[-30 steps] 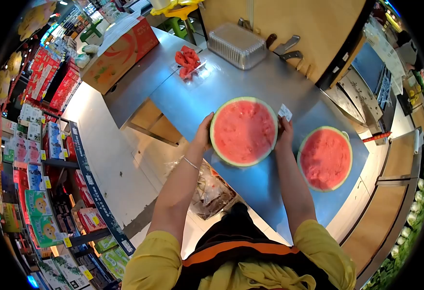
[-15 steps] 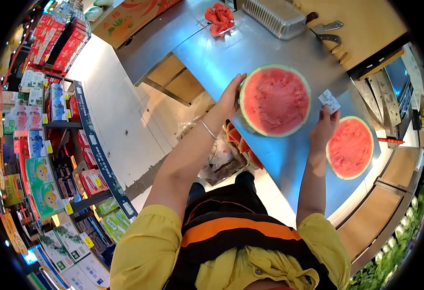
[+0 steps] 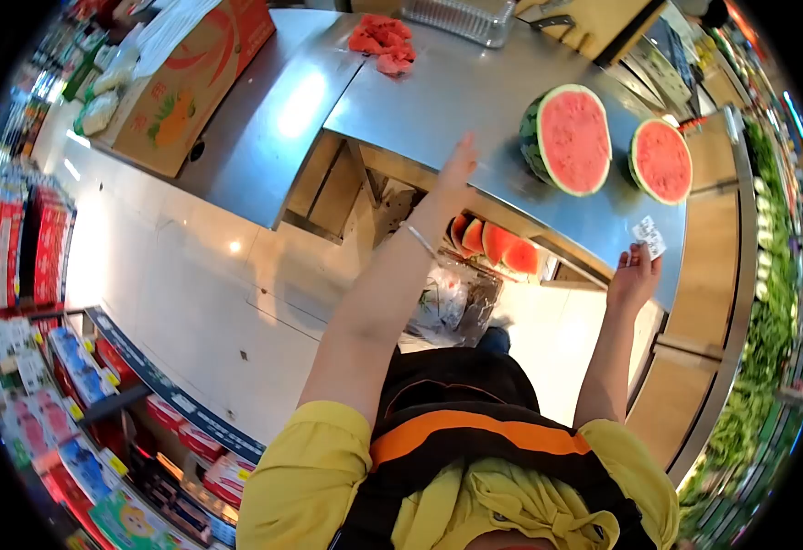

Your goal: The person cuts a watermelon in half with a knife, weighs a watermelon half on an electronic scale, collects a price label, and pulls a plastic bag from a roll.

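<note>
One watermelon half (image 3: 575, 139), red cut face showing, rests on the metal table (image 3: 438, 110). To its right lies a second watermelon half (image 3: 661, 161). My left hand (image 3: 459, 163) is over the table's front edge, left of the first half and apart from it; its fingers are blurred, and I cannot tell how they are held. Below the second half, my right hand (image 3: 635, 273) pinches a small white printed label (image 3: 648, 236) between its fingertips. Red watermelon pieces (image 3: 384, 42) lie at the back of the table.
A large carton (image 3: 177, 92) stands on the left counter. At the back are a clear plastic container (image 3: 465, 18) and a knife (image 3: 552, 21). Watermelon wedges (image 3: 497, 244) sit below the table edge, beside a plastic bag (image 3: 445, 298). Store shelves (image 3: 172, 394) stand at lower left.
My left hand has let go of the first watermelon half and moved away to its left. My right hand, with the label, is now below the second half. The camera view has shifted.
</note>
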The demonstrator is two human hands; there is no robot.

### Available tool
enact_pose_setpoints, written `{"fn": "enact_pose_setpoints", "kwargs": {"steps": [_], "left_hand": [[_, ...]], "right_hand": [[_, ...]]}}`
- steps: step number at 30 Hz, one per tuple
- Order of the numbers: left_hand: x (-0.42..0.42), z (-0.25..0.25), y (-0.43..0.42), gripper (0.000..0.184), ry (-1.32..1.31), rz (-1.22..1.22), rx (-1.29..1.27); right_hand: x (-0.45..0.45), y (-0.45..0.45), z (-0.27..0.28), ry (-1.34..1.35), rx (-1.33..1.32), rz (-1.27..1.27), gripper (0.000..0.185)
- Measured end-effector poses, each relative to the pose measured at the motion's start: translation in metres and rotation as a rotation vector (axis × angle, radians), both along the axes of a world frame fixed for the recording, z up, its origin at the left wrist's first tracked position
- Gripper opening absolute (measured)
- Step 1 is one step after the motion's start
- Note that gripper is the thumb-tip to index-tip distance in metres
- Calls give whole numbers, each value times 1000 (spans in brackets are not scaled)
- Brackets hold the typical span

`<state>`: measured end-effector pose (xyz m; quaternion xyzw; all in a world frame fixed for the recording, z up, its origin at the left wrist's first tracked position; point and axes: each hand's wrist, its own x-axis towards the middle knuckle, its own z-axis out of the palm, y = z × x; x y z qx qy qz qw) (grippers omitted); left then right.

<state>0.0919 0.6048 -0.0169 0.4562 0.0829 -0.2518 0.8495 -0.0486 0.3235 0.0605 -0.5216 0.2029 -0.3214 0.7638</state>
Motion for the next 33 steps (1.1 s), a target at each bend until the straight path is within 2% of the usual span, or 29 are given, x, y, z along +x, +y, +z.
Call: {"fn": "enact_pose_setpoints", "kwargs": {"steps": [3,5,8,10,12,14,16,18,20,21,22,23,26,29,33], "left_hand": [[-28,4,43,76,3,4,-92],[-49,-10,75,75,65,13,-113],[-97,-31,111,65,235,101,57],[-103,-34,134,62,239,81,128],[-98,-34,152,49,239,128,77],[-80,-26,160,45,214,121,87],[-51,-11,165,33,166,136,90],[-18,-17,177,32,75,51,139],[-16,-14,189,29,6,-38,192],[-12,-12,194,29,17,-98,196],[-13,-9,204,29,30,-116,290],[-12,-5,215,28,33,-126,383],[-22,-18,243,27,59,-136,429],[-50,-43,261,26,154,-100,417],[-91,-19,251,25,259,-198,565]], "right_hand": [[-40,14,3,16,109,63,18],[-59,30,19,29,115,-49,18],[-95,16,6,47,-48,-35,19],[-122,3,-13,59,-26,-118,18],[-161,6,-21,101,10,-235,17],[-195,12,-24,170,17,-346,18],[-218,25,-45,240,87,-466,19],[-234,42,-77,309,191,-538,18],[-230,79,-101,211,363,-621,9],[-235,95,-115,142,349,-562,9],[-219,129,-86,170,368,-578,11],[-228,138,-93,180,377,-555,13],[-238,164,-67,208,329,-590,14],[-270,152,-70,238,307,-566,13],[-319,151,-76,195,343,-616,12]]}}
